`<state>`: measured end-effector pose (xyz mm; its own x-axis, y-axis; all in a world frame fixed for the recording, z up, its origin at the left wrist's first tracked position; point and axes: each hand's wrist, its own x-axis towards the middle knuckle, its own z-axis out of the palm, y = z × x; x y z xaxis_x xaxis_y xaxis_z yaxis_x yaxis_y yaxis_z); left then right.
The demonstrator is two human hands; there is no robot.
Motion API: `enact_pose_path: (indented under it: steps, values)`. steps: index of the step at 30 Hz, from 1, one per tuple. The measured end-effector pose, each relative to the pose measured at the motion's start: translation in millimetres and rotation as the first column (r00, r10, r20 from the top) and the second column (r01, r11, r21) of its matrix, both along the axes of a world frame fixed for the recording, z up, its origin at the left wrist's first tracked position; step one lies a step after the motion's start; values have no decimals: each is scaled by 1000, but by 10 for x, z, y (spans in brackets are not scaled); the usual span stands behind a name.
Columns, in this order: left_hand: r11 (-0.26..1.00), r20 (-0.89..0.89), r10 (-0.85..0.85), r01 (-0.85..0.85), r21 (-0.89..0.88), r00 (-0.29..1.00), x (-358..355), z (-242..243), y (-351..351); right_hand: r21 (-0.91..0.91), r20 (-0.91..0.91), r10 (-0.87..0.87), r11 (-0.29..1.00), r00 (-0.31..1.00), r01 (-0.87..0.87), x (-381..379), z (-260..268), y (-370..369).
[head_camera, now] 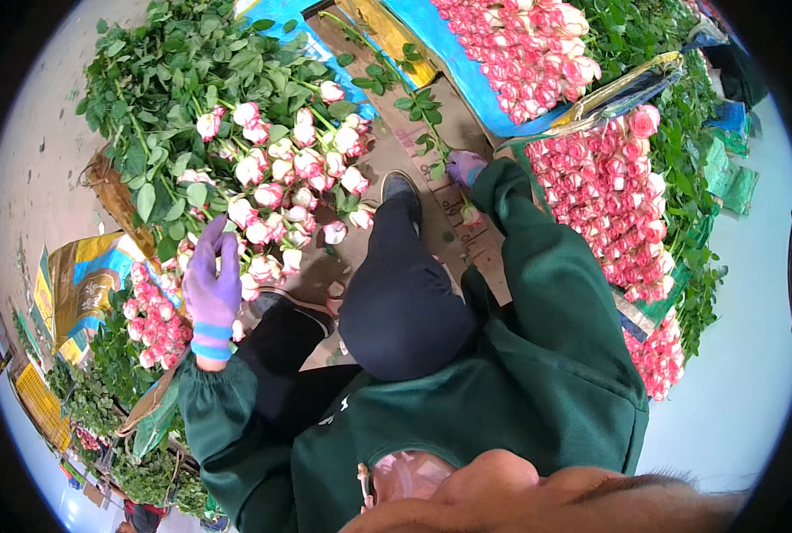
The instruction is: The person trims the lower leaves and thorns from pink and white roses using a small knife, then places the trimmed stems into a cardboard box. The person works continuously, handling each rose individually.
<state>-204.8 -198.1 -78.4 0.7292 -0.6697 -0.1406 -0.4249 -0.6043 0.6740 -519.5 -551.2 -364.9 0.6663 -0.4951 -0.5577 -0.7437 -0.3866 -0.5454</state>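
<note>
My right hand (pixel 466 166), in a purple glove, is closed around the stem of a single rose (pixel 471 214). The bloom hangs below the hand, towards me, and the leafy stem runs away over a marked board (pixel 417 148). At the left, my gloved left hand (pixel 212 280) is raised at the near edge of a loose heap of pink-edged white roses (pixel 269 195). Its fingers are extended and apart, and nothing shows in them. The heap's leafy stems (pixel 189 73) point away to the upper left.
Tightly packed rose bundles (pixel 596 200) stand at the right, with more (pixel 516 53) behind on a blue sheet (pixel 459 73). Another bundle (pixel 159 320) lies by my left wrist, near a printed sack (pixel 83 286). Loose petals (pixel 335 296) dot the floor around my shoes.
</note>
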Motion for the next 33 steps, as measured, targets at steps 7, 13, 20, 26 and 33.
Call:
enact_pose_path:
  steps: [7, 13, 20, 26, 33]
  values:
    - [998, -31, 6, -4, 57, 999, 13, -65, 34, 84, -193, -123, 986, 973, 141, 72, -114, -1]
    - [997, -8, -14, 15, 76, 1000, -12, 24, -21, 325, -190, -308, 877, 932, 355, 17, -72, 55]
    - [981, 134, -123, 101, 165, 983, -75, 223, -40, 30, -43, -127, 991, 991, 128, -417, 310, 388]
    - [977, 142, -184, 165, 135, 973, -113, 567, -17, 287, 247, -190, 951, 950, 116, -457, 556, 136]
    - [980, 173, -158, 133, 148, 972, -263, 922, 329, 183, 354, -227, 968, 907, 170, 596, 1443, 58]
